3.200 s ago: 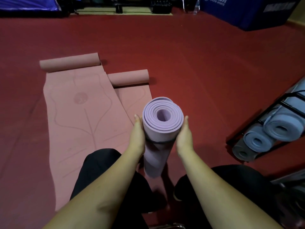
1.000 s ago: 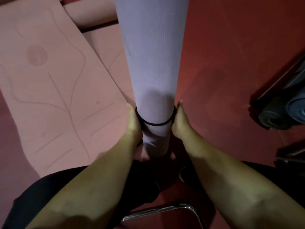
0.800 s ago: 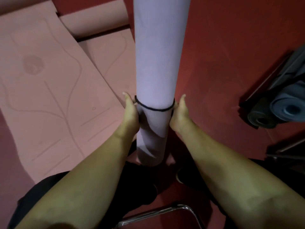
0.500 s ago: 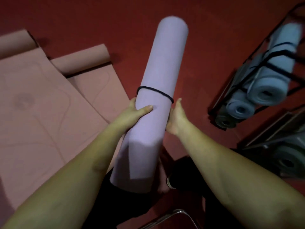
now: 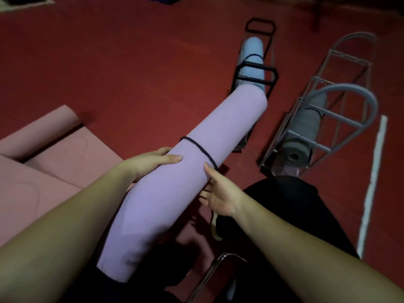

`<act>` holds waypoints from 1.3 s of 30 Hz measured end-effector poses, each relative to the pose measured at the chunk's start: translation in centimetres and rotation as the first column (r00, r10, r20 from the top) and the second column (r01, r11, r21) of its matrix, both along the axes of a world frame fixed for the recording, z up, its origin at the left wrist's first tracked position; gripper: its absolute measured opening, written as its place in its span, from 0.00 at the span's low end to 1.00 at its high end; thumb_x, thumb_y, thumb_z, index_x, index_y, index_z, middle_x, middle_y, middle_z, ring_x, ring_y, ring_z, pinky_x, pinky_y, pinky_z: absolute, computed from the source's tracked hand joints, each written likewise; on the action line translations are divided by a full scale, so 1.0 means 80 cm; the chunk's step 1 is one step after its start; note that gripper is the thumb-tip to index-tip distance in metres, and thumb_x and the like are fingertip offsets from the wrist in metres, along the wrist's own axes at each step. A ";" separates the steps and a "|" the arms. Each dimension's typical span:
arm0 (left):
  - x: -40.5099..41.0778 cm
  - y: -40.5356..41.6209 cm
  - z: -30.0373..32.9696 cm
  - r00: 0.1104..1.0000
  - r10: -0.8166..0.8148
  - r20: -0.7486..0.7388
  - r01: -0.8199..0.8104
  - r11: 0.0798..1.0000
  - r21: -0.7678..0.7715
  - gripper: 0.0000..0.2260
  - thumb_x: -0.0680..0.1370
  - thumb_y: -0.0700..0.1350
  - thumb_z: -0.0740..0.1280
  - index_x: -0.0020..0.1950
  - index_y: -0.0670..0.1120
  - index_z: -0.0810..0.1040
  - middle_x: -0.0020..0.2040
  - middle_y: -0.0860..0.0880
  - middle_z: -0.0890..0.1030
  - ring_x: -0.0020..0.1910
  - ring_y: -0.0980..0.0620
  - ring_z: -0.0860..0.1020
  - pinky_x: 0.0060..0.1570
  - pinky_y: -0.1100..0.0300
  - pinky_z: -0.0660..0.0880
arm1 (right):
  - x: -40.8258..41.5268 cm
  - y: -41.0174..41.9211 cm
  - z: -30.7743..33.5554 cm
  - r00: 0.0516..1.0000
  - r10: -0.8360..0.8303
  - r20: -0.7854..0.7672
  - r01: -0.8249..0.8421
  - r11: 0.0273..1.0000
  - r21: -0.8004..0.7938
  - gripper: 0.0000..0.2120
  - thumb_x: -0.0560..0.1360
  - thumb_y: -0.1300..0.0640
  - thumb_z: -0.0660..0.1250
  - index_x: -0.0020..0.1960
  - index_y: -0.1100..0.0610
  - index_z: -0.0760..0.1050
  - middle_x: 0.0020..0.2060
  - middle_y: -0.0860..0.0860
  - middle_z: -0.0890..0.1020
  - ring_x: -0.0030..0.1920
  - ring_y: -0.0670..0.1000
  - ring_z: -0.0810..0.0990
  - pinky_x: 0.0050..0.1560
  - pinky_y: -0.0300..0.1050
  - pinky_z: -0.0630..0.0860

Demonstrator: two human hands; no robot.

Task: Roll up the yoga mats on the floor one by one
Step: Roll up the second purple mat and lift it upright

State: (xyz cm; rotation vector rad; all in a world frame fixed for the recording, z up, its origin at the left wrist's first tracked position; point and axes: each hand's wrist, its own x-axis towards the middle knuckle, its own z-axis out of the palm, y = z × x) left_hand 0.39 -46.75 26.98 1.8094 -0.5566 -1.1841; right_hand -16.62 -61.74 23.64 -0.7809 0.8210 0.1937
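**Carrying the banded roll toward the rack**

Head view: your left hand (image 5: pixel 150 164) grips the lilac rolled mat (image 5: pixel 185 178) just below its black elastic band (image 5: pixel 200 149); your right hand (image 5: pixel 218 193), fingers spread, supports the underside. Keep both holds behind the band, far end aimed at the black rack (image 5: pixel 255 71).

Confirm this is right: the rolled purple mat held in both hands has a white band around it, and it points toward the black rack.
Not quite: the band is black, not white, as the head view shows. The rest stands: the rolled purple mat is held by the left hand and right hand, pointing toward the black rack.
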 end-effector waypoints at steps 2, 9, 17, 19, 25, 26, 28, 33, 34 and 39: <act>-0.011 -0.022 0.001 0.998 -0.068 -0.018 0.068 0.998 0.016 0.46 0.54 0.69 0.77 0.69 0.54 0.72 0.60 0.54 0.82 0.58 0.55 0.81 0.56 0.55 0.75 | -0.024 -0.008 0.002 0.997 -0.075 -0.011 0.075 0.997 0.005 0.55 0.56 0.33 0.78 0.76 0.52 0.63 0.74 0.52 0.67 0.72 0.55 0.69 0.68 0.50 0.64; -0.052 -0.115 0.006 0.976 -0.184 -0.116 0.188 0.982 0.021 0.34 0.70 0.60 0.74 0.72 0.51 0.70 0.64 0.52 0.80 0.61 0.53 0.80 0.61 0.53 0.74 | -0.077 -0.049 0.013 0.949 -0.311 -0.054 0.312 0.950 0.015 0.34 0.66 0.36 0.74 0.66 0.53 0.75 0.60 0.52 0.82 0.62 0.52 0.79 0.72 0.49 0.66; -0.070 -0.211 0.020 0.927 -0.249 -0.280 0.292 0.948 0.123 0.45 0.55 0.63 0.82 0.66 0.42 0.78 0.62 0.39 0.81 0.60 0.41 0.80 0.65 0.47 0.73 | -0.103 -0.112 0.043 0.858 -0.511 -0.053 0.514 0.851 0.110 0.18 0.75 0.44 0.70 0.56 0.57 0.75 0.57 0.56 0.81 0.60 0.54 0.79 0.66 0.49 0.73; -0.073 -0.233 0.022 0.922 -0.260 -0.288 0.313 0.937 0.157 0.46 0.52 0.63 0.83 0.64 0.41 0.79 0.61 0.39 0.81 0.58 0.42 0.81 0.62 0.49 0.74 | -0.105 -0.128 0.044 0.840 -0.540 -0.057 0.542 0.826 0.152 0.16 0.75 0.45 0.69 0.53 0.57 0.75 0.56 0.56 0.81 0.60 0.55 0.79 0.65 0.50 0.74; -0.085 -0.288 0.023 0.913 -0.254 -0.319 0.323 0.927 0.188 0.42 0.48 0.62 0.84 0.56 0.41 0.84 0.57 0.39 0.83 0.49 0.45 0.84 0.47 0.56 0.81 | -0.103 -0.176 0.032 0.816 -0.575 -0.066 0.576 0.797 0.180 0.18 0.74 0.43 0.69 0.56 0.56 0.75 0.54 0.54 0.82 0.55 0.53 0.81 0.62 0.48 0.76; -0.086 -0.295 0.023 0.913 -0.244 -0.326 0.317 0.929 0.193 0.42 0.47 0.62 0.84 0.54 0.41 0.85 0.57 0.38 0.83 0.48 0.45 0.84 0.44 0.56 0.81 | -0.103 -0.182 0.030 0.812 -0.579 -0.066 0.581 0.794 0.177 0.20 0.74 0.43 0.70 0.58 0.56 0.75 0.55 0.54 0.82 0.56 0.53 0.81 0.62 0.48 0.76; -0.087 -0.304 0.023 0.920 -0.229 -0.319 0.302 0.931 0.204 0.45 0.48 0.62 0.84 0.58 0.40 0.83 0.59 0.38 0.82 0.50 0.44 0.84 0.46 0.55 0.82 | -0.103 -0.190 0.030 0.805 -0.589 -0.072 0.591 0.786 0.179 0.23 0.73 0.43 0.71 0.62 0.57 0.75 0.56 0.54 0.82 0.55 0.53 0.81 0.57 0.48 0.78; -0.083 -0.324 0.027 0.924 -0.211 -0.318 0.287 0.934 0.215 0.48 0.49 0.62 0.84 0.63 0.39 0.80 0.60 0.38 0.82 0.52 0.44 0.83 0.47 0.55 0.81 | -0.102 -0.210 0.029 0.803 -0.590 -0.085 0.593 0.778 0.208 0.21 0.73 0.43 0.72 0.59 0.55 0.75 0.49 0.53 0.82 0.49 0.51 0.81 0.46 0.45 0.77; -0.082 -0.326 0.028 0.924 -0.217 -0.314 0.291 0.932 0.215 0.47 0.49 0.63 0.84 0.62 0.40 0.80 0.60 0.38 0.82 0.52 0.44 0.83 0.47 0.55 0.81 | -0.100 -0.213 0.026 0.805 -0.588 -0.084 0.591 0.780 0.203 0.21 0.73 0.44 0.72 0.59 0.55 0.75 0.48 0.52 0.82 0.49 0.51 0.80 0.48 0.44 0.77; -0.073 -0.333 0.022 0.912 -0.214 -0.349 0.296 0.934 0.201 0.38 0.46 0.61 0.85 0.51 0.43 0.87 0.55 0.40 0.84 0.46 0.46 0.85 0.42 0.56 0.82 | -0.093 -0.216 0.012 0.827 -0.556 -0.087 0.562 0.810 0.166 0.24 0.71 0.41 0.72 0.61 0.53 0.75 0.57 0.50 0.82 0.55 0.49 0.80 0.58 0.43 0.74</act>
